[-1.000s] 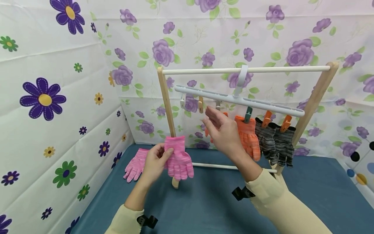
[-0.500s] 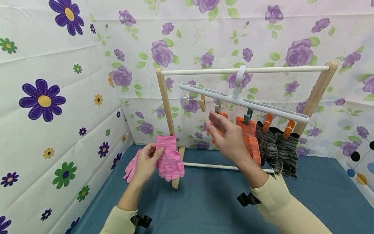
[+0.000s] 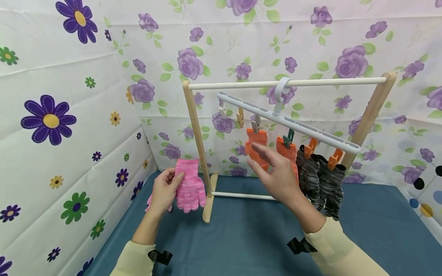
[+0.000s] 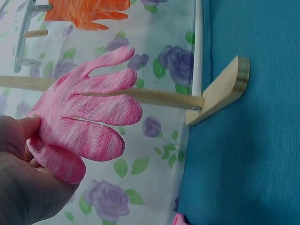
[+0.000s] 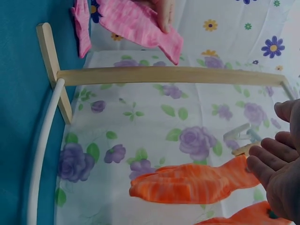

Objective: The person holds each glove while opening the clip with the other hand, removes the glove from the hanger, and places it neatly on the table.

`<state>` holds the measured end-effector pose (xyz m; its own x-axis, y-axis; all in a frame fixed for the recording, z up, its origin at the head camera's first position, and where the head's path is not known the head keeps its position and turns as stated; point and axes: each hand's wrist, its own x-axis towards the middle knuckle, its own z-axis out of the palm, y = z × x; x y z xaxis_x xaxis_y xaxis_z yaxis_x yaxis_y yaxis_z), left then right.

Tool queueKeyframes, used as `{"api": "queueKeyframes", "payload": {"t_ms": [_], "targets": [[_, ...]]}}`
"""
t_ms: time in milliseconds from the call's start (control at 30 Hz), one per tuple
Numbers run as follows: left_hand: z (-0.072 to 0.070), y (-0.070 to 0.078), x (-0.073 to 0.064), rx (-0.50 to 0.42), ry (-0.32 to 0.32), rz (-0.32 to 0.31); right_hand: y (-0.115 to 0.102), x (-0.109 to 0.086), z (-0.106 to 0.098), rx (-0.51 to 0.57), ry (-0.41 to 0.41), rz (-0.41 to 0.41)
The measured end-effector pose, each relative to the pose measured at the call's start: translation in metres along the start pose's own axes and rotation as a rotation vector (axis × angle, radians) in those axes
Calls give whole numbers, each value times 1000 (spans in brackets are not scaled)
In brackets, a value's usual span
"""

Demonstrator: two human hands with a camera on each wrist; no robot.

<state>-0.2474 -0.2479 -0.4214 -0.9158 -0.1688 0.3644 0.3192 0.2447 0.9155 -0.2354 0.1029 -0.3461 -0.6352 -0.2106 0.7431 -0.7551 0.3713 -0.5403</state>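
My left hand [image 3: 164, 191] pinches a pink glove [image 3: 190, 186] at its side near the cuff, fingers of the glove hanging down. In the left wrist view the thumb presses the glove's palm [image 4: 79, 112]. My right hand [image 3: 277, 174] is raised, fingers loosely extended and holding nothing, in front of the clipped gloves. Behind it an orange glove [image 3: 256, 147] hangs from a grey clip [image 3: 256, 124], and a second orange glove [image 3: 286, 150] from a dark green clip [image 3: 288, 138]. A white clip hanger [image 3: 286, 122] carries them, hooked on the rack and slanting down to the right.
Two black-grey gloves [image 3: 329, 188] hang from orange clips [image 3: 335, 159] at the right. A white clip [image 3: 222, 109] and a tan clip [image 3: 240, 117] dangle bare. The wooden rack [image 3: 197, 134] stands on a blue cloth [image 3: 241, 237]. Another pink glove [image 5: 81, 28] lies behind my left hand.
My left hand has carried the pink glove leftward. My right hand has shifted slightly right and lower. The hanger has swung, its left end rising and its right end dropping.
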Motion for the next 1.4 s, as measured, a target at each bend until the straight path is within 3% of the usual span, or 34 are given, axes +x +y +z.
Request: {"api": "queueKeyframes", "payload": {"t_ms": [300, 633, 933, 1400], "targets": [[-6, -12, 10, 63, 8, -75, 5, -16, -5, -32, -17, -25], [-8, -22, 24, 130, -40, -183, 15, -43, -11, -55, -46, -6], [-5, -38, 38, 254, -81, -175, 23, -63, -17, -79, -66, 20], [3, -64, 49, 294, -152, -260, 26, -87, -23, -82, -107, 133]]}}
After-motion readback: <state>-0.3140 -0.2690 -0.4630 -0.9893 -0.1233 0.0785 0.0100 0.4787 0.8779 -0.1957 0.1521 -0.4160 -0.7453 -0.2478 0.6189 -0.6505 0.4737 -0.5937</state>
